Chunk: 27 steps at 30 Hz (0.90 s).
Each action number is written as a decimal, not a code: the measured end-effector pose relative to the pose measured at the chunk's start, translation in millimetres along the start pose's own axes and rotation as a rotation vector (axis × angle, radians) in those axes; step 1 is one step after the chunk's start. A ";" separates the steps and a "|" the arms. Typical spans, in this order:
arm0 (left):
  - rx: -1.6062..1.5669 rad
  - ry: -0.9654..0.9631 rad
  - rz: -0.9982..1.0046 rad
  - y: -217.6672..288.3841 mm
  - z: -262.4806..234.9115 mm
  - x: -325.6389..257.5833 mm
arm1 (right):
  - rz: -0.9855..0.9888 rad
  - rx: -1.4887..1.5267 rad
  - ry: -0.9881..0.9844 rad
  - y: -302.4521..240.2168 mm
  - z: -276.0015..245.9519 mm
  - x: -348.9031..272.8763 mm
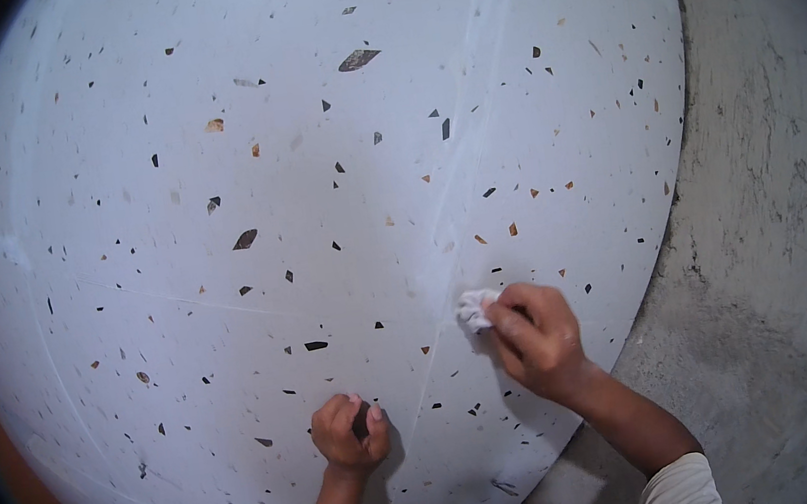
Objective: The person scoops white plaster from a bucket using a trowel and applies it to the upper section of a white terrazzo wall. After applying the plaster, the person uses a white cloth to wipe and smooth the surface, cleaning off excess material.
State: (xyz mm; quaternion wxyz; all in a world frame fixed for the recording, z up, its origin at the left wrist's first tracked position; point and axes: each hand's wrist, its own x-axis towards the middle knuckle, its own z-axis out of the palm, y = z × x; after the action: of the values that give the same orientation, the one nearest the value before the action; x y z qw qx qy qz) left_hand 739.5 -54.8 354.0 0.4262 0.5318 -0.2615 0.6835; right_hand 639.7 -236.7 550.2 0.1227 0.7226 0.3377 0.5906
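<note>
My right hand (539, 336) pinches a crumpled white cloth (476, 311) between thumb and fingers. The cloth rests against a big white surface speckled with black, brown and orange chips (312, 162). My left hand (347, 434) lies lower and to the left on the same surface, its fingers curled toward the thumb. A dark patch shows between that thumb and the fingers; whether it is a held object, a chip or shadow is unclear.
Grey, stained concrete floor (755, 239) runs along the right beyond the surface's edge. Pale, whitish streaks (458, 160) cross the surface, one passing close to the cloth. A brown strip (10, 451) shows at the lower left rim.
</note>
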 end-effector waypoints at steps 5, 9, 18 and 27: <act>0.018 -0.019 0.001 -2.5 -2.5 -3.1 | 0.030 -0.012 0.080 3.8 10.8 9.7; 0.040 0.010 -0.010 -0.8 -2.6 3.1 | 0.071 -0.069 0.204 21.2 14.2 32.6; -0.165 -0.262 -0.321 24.9 -37.9 32.4 | 0.187 -0.057 0.324 98.7 -8.6 144.3; -0.076 -0.724 -0.990 110.0 -74.0 82.3 | 0.221 -0.085 0.273 200.5 -59.3 281.7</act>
State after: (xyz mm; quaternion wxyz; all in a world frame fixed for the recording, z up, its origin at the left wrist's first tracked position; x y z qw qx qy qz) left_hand 601.7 -24.7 420.6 0.5958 0.7730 -0.1358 0.1706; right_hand 674.0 -220.2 899.0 0.0405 0.6627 0.2447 0.7066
